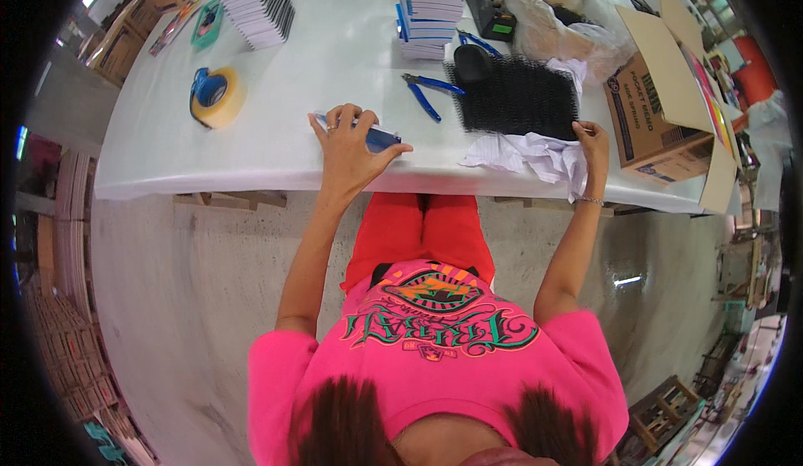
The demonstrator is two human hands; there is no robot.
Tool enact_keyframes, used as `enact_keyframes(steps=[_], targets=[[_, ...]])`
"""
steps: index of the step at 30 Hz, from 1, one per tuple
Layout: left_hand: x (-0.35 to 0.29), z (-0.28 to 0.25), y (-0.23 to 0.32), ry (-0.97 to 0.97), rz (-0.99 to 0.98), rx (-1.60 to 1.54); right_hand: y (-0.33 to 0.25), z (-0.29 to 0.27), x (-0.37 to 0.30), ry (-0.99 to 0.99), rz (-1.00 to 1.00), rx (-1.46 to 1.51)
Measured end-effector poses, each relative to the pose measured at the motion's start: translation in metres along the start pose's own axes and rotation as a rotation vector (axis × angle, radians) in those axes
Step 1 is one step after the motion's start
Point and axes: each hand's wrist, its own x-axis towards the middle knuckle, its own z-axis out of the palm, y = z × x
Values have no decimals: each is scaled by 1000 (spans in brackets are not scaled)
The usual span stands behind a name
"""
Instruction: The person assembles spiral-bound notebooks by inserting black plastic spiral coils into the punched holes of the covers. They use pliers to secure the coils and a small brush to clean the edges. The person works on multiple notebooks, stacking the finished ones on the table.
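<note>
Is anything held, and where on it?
The left hand holds a blue pad from above, thumb near its right end. The right hand is at the right edge of the black coils; a grip can't be told.

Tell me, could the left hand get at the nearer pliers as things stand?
Probably yes: the nearer pliers lie beyond and right of the left hand, with nothing standing between. That hand holds a small blue item, though, so it may need freeing first.

The white tabletop looks smooth and faintly glossy, the carton matt cardboard, the bag crinkled clear plastic; the black spiral coils (metal or plastic, unclear) look rough.
</note>
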Motion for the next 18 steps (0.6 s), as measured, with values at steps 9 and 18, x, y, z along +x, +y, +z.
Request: enact_keyframes(steps=[9, 18], targets=[[-1, 9, -13, 120, -5, -42, -6, 5, 0, -36, 44, 131], [1, 8, -19, 149, -23, -19, -13, 9, 1, 292, -72, 115]])
